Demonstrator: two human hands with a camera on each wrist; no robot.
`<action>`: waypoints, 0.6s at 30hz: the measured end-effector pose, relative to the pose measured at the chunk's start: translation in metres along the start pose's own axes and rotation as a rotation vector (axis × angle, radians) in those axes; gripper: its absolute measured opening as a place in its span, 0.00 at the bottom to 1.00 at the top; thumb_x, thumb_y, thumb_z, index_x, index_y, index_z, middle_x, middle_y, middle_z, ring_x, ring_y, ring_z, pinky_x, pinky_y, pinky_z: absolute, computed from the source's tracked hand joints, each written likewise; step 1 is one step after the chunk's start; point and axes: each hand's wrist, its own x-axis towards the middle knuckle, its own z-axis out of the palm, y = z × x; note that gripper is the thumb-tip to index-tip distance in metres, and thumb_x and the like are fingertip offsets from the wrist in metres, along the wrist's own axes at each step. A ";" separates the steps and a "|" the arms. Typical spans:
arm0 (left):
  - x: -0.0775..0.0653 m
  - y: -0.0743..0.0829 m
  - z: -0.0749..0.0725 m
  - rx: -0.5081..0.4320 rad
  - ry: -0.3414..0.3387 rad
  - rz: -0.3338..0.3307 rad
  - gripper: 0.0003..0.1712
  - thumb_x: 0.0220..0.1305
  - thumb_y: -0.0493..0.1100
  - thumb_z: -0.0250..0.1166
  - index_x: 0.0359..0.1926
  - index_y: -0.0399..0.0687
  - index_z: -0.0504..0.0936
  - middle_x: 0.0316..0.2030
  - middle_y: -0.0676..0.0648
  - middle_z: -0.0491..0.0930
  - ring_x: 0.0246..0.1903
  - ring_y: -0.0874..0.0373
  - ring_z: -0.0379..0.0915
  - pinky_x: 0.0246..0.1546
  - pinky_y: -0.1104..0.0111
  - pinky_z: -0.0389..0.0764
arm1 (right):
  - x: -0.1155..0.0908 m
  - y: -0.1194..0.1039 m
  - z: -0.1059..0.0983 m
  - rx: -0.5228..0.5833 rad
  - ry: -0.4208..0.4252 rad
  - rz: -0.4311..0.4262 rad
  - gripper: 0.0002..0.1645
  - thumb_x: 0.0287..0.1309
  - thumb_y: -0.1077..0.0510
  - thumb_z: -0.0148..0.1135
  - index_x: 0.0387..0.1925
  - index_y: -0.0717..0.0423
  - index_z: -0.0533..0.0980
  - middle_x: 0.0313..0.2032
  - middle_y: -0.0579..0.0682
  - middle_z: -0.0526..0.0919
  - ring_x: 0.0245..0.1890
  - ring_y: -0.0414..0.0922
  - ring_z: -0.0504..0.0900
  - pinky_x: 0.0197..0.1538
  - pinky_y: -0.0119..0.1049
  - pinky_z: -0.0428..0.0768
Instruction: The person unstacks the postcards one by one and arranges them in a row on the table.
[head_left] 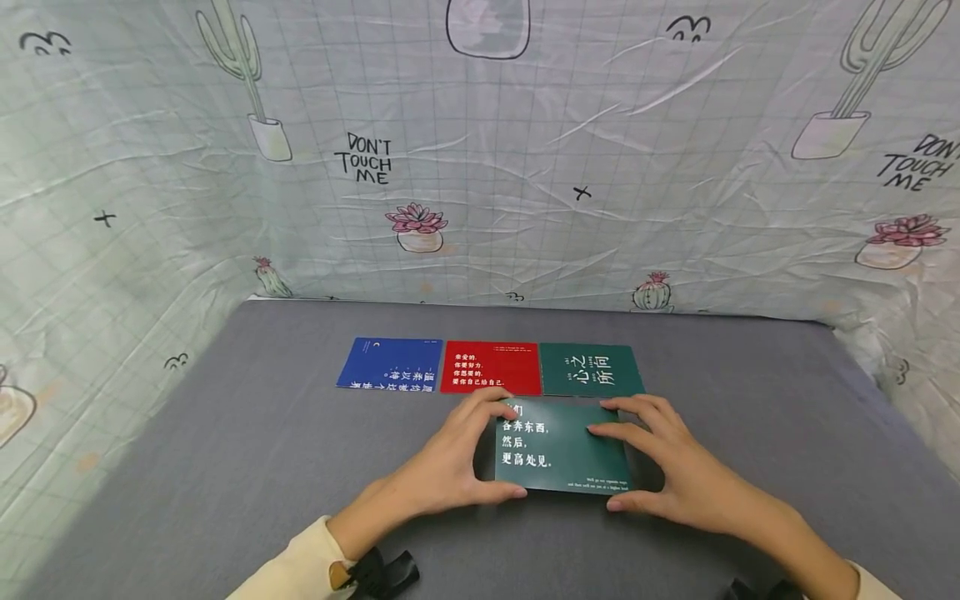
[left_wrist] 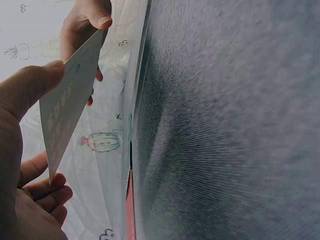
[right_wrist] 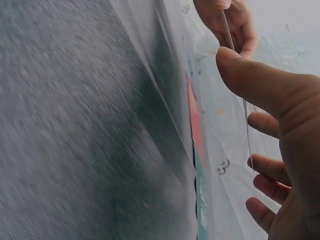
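Note:
A dark green card (head_left: pixel 566 454) with white Chinese lettering is held up off the grey tabletop between both hands. My left hand (head_left: pixel 442 467) grips its left end, thumb on the near edge and fingers at the far edge. At the right end my right hand (head_left: pixel 686 471) pinches it, with the thumb at the near corner and two fingertips over its face. In the left wrist view the card (left_wrist: pixel 72 102) is seen at a slant. The right wrist view shows the card (right_wrist: pixel 248 135) almost edge-on, with fingers behind it.
Just beyond the held card lie a blue card (head_left: pixel 390 362), a red card (head_left: pixel 491 367) and another green card (head_left: pixel 592 369), side by side in a row. A printed cactus cloth (head_left: pixel 480 167) hangs behind the grey tabletop (head_left: pixel 247 450) and along its sides.

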 end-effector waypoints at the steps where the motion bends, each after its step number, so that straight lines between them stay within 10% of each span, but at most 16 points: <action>1: 0.002 0.000 0.001 0.006 0.000 0.008 0.42 0.45 0.56 0.75 0.59 0.52 0.66 0.65 0.51 0.58 0.64 0.60 0.50 0.59 0.58 0.70 | 0.000 0.002 -0.001 0.002 0.001 0.002 0.46 0.38 0.39 0.76 0.62 0.41 0.70 0.65 0.48 0.63 0.63 0.48 0.56 0.52 0.44 0.72; 18: 0.044 0.007 0.016 0.133 -0.034 0.079 0.45 0.46 0.56 0.75 0.61 0.47 0.63 0.65 0.47 0.58 0.63 0.57 0.53 0.62 0.58 0.64 | -0.012 0.036 -0.024 0.060 -0.025 0.085 0.42 0.42 0.46 0.77 0.62 0.38 0.71 0.66 0.47 0.62 0.62 0.48 0.58 0.51 0.57 0.58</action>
